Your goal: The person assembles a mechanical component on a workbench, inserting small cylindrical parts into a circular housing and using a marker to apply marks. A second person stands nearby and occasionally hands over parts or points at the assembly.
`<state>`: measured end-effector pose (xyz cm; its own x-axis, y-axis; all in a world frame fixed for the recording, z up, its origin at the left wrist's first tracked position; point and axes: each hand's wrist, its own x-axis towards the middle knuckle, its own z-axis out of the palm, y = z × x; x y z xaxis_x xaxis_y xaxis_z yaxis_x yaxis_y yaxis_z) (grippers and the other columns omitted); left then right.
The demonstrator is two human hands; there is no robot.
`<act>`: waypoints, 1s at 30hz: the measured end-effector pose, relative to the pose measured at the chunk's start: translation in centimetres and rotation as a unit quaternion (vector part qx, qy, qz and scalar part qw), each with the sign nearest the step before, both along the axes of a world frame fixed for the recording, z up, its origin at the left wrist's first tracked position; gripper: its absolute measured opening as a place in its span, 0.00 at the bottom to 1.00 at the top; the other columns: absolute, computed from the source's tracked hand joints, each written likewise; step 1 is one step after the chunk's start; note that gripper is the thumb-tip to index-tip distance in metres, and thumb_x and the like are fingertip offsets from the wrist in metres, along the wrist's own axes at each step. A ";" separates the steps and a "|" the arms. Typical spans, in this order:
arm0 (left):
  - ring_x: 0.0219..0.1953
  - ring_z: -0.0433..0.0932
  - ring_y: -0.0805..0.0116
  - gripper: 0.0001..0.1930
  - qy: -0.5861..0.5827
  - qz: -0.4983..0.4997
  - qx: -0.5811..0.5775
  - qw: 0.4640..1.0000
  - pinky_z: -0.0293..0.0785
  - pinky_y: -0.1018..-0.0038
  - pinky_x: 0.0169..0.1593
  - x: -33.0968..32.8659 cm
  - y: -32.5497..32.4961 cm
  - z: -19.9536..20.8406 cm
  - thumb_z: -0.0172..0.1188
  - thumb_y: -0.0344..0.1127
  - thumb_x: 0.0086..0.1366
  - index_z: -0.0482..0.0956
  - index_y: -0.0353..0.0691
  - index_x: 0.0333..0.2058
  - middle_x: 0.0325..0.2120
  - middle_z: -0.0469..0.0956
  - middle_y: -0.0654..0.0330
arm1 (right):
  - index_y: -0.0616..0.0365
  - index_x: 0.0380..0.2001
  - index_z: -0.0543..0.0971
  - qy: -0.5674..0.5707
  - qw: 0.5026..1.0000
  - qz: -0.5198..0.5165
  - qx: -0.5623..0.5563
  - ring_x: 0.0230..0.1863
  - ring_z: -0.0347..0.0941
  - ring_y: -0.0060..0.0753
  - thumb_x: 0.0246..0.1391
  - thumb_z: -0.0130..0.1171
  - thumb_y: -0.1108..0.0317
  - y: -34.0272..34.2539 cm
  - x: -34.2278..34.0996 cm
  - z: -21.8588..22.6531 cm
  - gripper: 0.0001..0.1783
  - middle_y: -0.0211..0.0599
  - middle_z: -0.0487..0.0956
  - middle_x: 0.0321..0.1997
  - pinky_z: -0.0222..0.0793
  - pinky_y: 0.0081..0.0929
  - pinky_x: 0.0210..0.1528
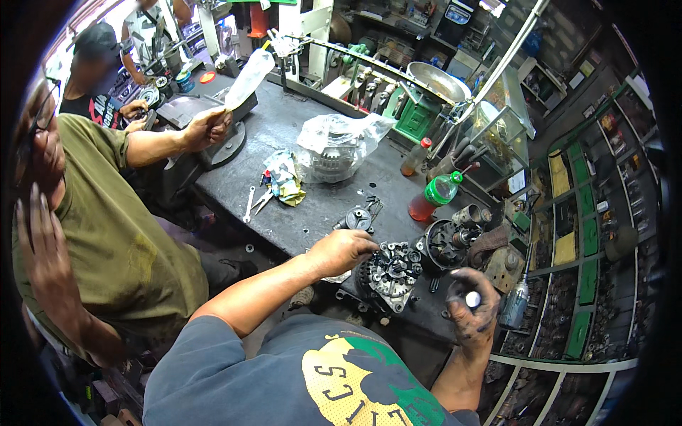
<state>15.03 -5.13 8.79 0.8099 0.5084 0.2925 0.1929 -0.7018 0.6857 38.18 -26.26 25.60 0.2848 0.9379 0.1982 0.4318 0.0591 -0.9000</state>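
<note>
On the near edge of the dark workbench [284, 220] lies an opened alternator [392, 273], its metal housing and inner parts facing up. My left hand [347, 252] reaches to its upper left side, fingers pinched together. What is between those fingertips is hidden. To the right of the alternator, off the bench, my right hand [474, 316] is raised with blackened fingers curled round a small thing with a round white end [472, 299]; its kind cannot be made out. Just beyond the alternator sits a round dark part [355, 219]. Another opened round housing [444, 245] stands to its right.
Farther back are a plastic-wrapped metal unit [334, 153], a green-capped bottle of red liquid [435, 195], a small red-capped bottle [415, 157], a wrench [249, 204] and a rag [285, 177]. At left, a co-worker's hand [207, 129] holds a clear container. Parts shelves [582, 248] line the right.
</note>
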 end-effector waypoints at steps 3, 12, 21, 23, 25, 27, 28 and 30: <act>0.62 0.82 0.45 0.33 -0.006 -0.020 -0.026 0.999 0.81 0.56 0.67 0.0 0.2 -0.1 0.69 0.24 0.60 0.80 0.46 0.66 0.63 0.80 0.50 | 0.67 0.56 0.80 0.191 0.973 0.026 0.131 0.25 0.69 0.20 0.62 0.77 0.49 3.0 -2.8 -0.4 0.34 0.29 0.75 0.26 0.65 0.23 0.27; 0.53 0.88 0.48 0.17 -0.090 0.001 -0.106 0.990 0.83 0.58 0.59 -0.6 1.0 -3.3 0.72 0.33 0.68 0.87 0.41 0.55 0.49 0.89 0.50 | 0.63 0.54 0.78 0.281 0.925 0.057 0.248 0.23 0.67 0.25 0.71 0.65 0.55 10.8 -5.8 -4.3 0.22 0.32 0.70 0.27 0.69 0.26 0.27; 0.59 0.85 0.46 0.29 -0.093 0.024 -0.107 0.990 0.81 0.56 0.65 -0.5 1.8 -3.7 0.66 0.26 0.61 0.82 0.44 0.63 0.56 0.86 0.48 | 0.64 0.51 0.79 0.267 0.938 0.040 0.219 0.27 0.69 0.24 0.70 0.62 0.60 12.3 -6.6 -5.5 0.17 0.33 0.72 0.28 0.69 0.26 0.28; 0.58 0.86 0.48 0.23 -0.086 -0.034 -0.107 0.990 0.82 0.58 0.63 -0.6 2.1 -3.1 0.71 0.30 0.65 0.85 0.42 0.59 0.55 0.87 0.49 | 0.64 0.50 0.79 0.256 0.942 0.034 0.212 0.26 0.69 0.24 0.70 0.62 0.60 12.9 -6.7 -5.8 0.17 0.32 0.72 0.27 0.69 0.26 0.27; 0.55 0.88 0.50 0.18 -0.038 -0.049 -0.107 0.992 0.83 0.60 0.60 0.1 2.3 -3.5 0.73 0.32 0.66 0.87 0.40 0.55 0.52 0.88 0.50 | 0.64 0.49 0.79 0.242 0.948 0.027 0.207 0.25 0.68 0.23 0.70 0.62 0.60 13.4 -6.9 -6.4 0.16 0.31 0.72 0.26 0.68 0.26 0.27; 0.51 0.89 0.51 0.15 -0.019 -0.047 -0.141 0.989 0.84 0.61 0.58 0.4 2.2 -4.1 0.74 0.33 0.67 0.89 0.39 0.51 0.48 0.90 0.50 | 0.63 0.48 0.80 0.224 0.953 0.020 0.203 0.23 0.67 0.22 0.70 0.61 0.60 13.9 -7.1 -7.2 0.16 0.30 0.71 0.25 0.68 0.26 0.26; 0.50 0.90 0.51 0.14 -0.026 -0.040 -0.170 0.984 0.84 0.61 0.56 0.5 2.1 -4.3 0.74 0.33 0.67 0.90 0.38 0.50 0.46 0.90 0.51 | 0.63 0.51 0.79 0.193 0.963 0.028 0.187 0.28 0.68 0.24 0.71 0.62 0.55 14.0 -6.6 -7.6 0.20 0.32 0.72 0.29 0.71 0.26 0.29; 0.46 0.91 0.52 0.12 -0.061 -0.033 -0.201 0.977 0.85 0.62 0.53 0.4 2.1 -4.8 0.75 0.34 0.68 0.90 0.36 0.48 0.41 0.91 0.50 | 0.63 0.49 0.79 0.214 0.959 0.026 0.186 0.27 0.68 0.25 0.71 0.62 0.55 14.3 -6.7 -8.5 0.19 0.32 0.72 0.29 0.71 0.26 0.28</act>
<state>15.43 -3.02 3.99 0.8164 0.5498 0.1768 0.0555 -0.3794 0.9236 31.51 -12.00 17.07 0.3698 0.8401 0.3969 0.0163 0.4212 -0.9068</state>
